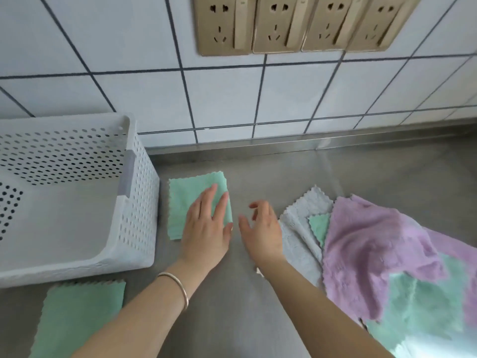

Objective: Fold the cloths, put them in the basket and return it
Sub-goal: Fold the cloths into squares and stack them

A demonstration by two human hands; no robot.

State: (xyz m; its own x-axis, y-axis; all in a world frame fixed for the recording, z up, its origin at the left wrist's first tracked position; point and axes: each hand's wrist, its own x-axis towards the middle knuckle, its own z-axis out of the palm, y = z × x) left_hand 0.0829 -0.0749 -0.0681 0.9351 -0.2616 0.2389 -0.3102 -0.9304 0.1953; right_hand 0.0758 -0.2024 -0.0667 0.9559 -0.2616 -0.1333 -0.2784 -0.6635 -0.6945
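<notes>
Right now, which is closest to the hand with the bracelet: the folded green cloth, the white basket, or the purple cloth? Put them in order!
From the left hand:
1. Folded green cloth, right under its palm.
2. White basket, just to the left.
3. Purple cloth, off to the right, past the other hand.

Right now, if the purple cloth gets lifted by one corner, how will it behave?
Probably floppy: the purple cloth lies rumpled, draped over a green cloth and a grey cloth. Likely light, being thin. Its fuzzy pile may drag those neighbours along.
</notes>
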